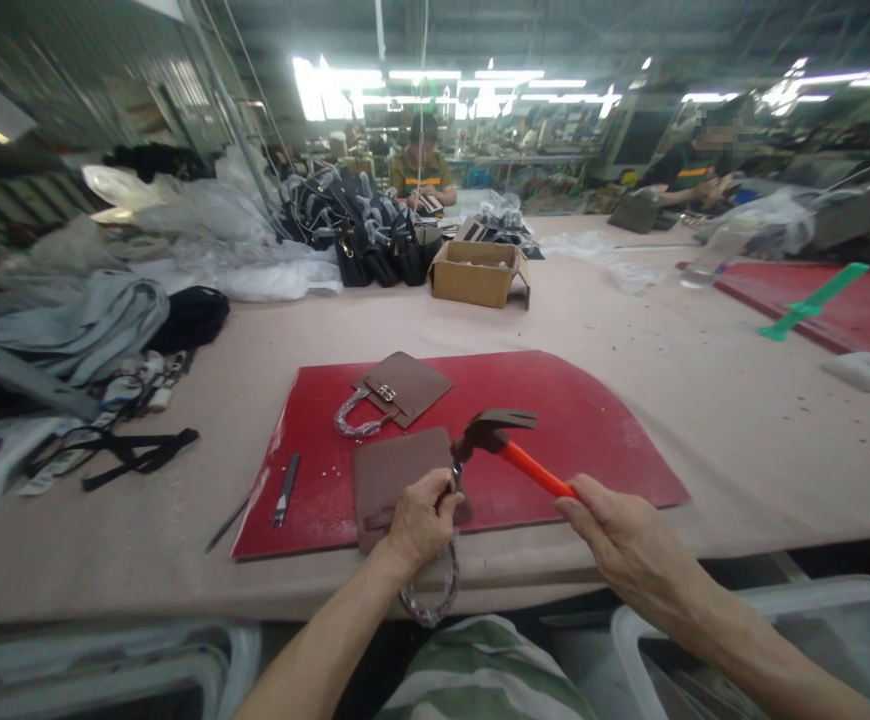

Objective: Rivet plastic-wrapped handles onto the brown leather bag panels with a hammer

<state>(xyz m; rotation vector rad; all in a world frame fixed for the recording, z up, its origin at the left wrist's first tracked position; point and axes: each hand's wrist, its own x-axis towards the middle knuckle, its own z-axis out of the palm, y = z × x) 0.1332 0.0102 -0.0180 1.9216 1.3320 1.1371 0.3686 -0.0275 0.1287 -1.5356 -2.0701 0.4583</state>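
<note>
My right hand (pixel 619 525) is wrapped round the orange handle of a claw hammer (pixel 536 468). Its head is over my left hand (pixel 421 520), at the top of a short metal punch (pixel 457 468) pinched in my left fingers. The punch's lower end is hidden by those fingers. Under my left hand lies a brown handbag (pixel 397 475), its plastic-wrapped handle (pixel 431 605) hanging over the table's front edge. Behind it, a second brown handbag (pixel 412 385) with a metal buckle rests on the red board (pixel 555 420).
A flat pronged tool (pixel 285 490) lies on the board's left side; a thin rod (pixel 226 525) lies beside the board. Farther back are an open cardboard box (pixel 472 275) and black bags (pixel 375 255). Plastic bins (pixel 817 610) stand below the front edge. Two co-workers sit across the table.
</note>
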